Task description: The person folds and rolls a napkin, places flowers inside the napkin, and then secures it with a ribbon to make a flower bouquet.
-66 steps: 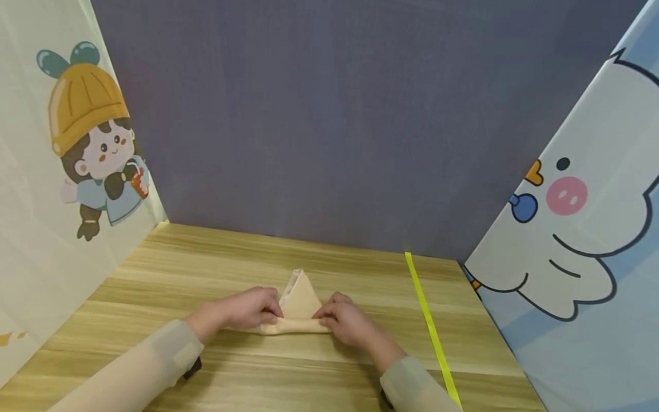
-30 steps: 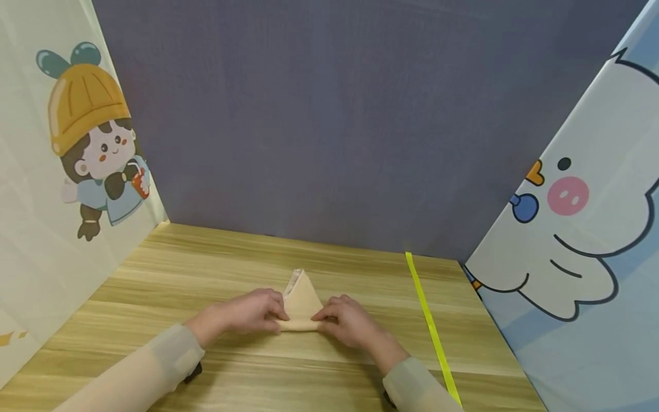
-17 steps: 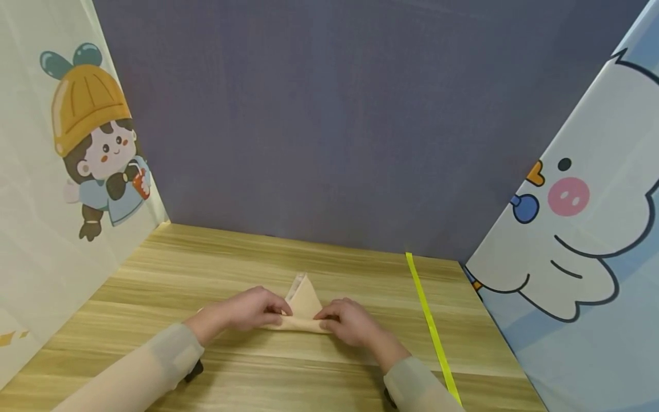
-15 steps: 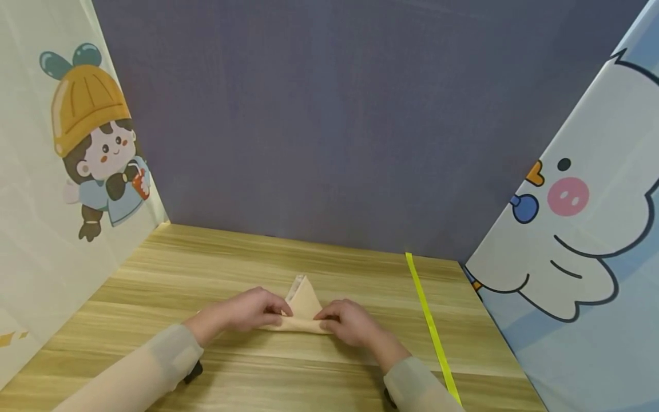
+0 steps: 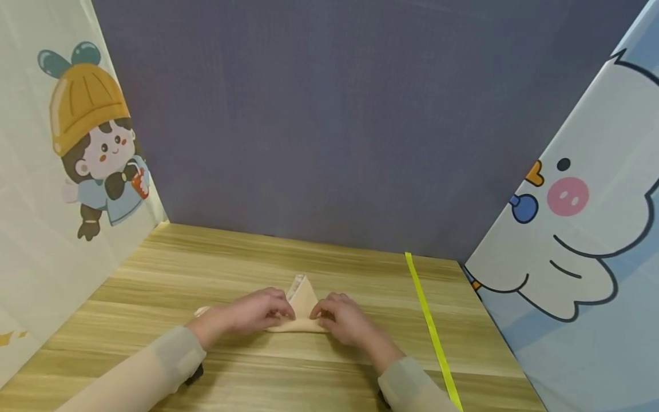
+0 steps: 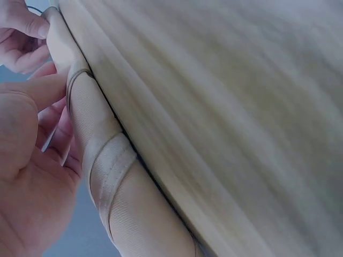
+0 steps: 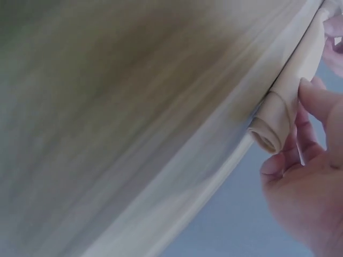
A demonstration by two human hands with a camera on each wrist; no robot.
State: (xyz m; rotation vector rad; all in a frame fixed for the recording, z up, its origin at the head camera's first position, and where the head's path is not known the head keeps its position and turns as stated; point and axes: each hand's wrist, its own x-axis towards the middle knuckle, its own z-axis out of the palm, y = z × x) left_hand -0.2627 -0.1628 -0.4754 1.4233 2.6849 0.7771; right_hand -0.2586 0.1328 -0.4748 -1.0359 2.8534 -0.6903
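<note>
A beige cloth (image 5: 304, 300) lies on the table, its near edge rolled into a tube and its far part tapering to a triangle. Along the triangle's left side runs a pale patterned strip. My left hand (image 5: 259, 311) grips the roll left of the middle, thumb on the near side and fingers over the top. My right hand (image 5: 347, 319) pinches the roll toward its right end. In the left wrist view, the rolled cloth (image 6: 115, 144) shows wound layers and a stitched hem. The right wrist view shows the spiral end of the rolled cloth (image 7: 278, 118) beside my fingers.
The wood-grain table (image 5: 247, 377) has a yellow tape strip (image 5: 429, 320) running front to back on the right. A dark grey panel (image 5: 309, 126) stands behind it, with cartoon-printed side panels left and right.
The triangle's tip has come slightly nearer. Both hands have shifted a little inward along the roll, and a pale end of the cloth now shows beyond the left wrist.
</note>
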